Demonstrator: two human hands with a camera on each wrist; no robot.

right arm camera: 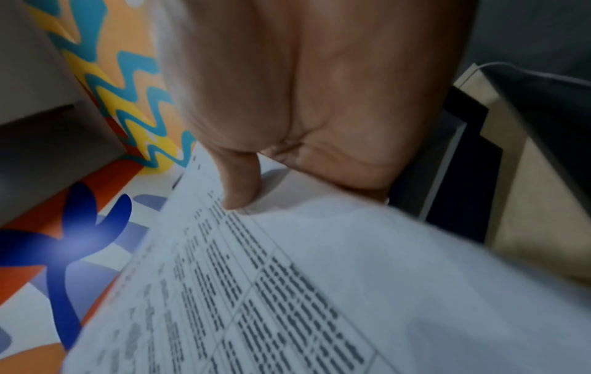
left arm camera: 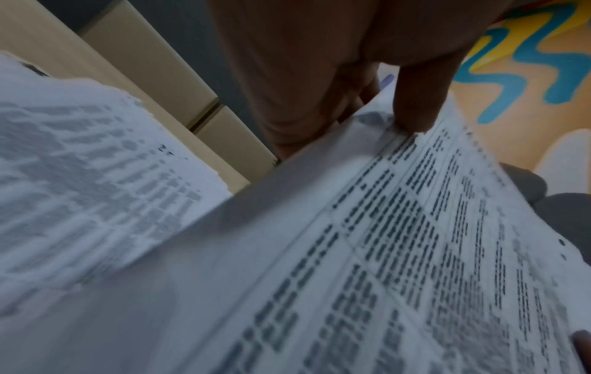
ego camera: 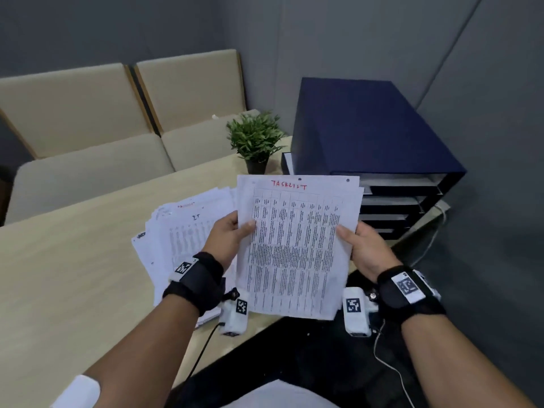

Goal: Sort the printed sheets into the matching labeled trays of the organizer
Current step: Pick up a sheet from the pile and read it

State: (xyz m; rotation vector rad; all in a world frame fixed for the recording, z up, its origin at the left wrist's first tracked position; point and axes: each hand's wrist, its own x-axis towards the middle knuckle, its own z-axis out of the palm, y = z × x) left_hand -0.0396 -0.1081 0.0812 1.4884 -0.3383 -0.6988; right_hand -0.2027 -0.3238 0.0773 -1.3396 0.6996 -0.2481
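Note:
I hold up a thin bundle of printed sheets [ego camera: 297, 245]; the top one has a table of text and "TASKLIST" in red. My left hand [ego camera: 232, 234] pinches its left edge, thumb on the front. My right hand [ego camera: 357, 244] pinches the right edge the same way. In the left wrist view the thumb [left arm camera: 415, 101] presses on the sheets [left arm camera: 383, 253]. In the right wrist view the thumb [right arm camera: 240, 182] presses on the sheets [right arm camera: 303, 291]. A fanned pile of more sheets [ego camera: 182, 231] lies on the table behind my left hand. The dark blue organizer [ego camera: 368, 128] with stacked trays stands at the right.
A small potted plant [ego camera: 256, 142] stands on the wooden table [ego camera: 73, 260] left of the organizer. Beige cushioned seats [ego camera: 117, 113] line the table's far side. Grey walls close in behind and to the right. A white cable [ego camera: 391, 369] hangs from my right wrist.

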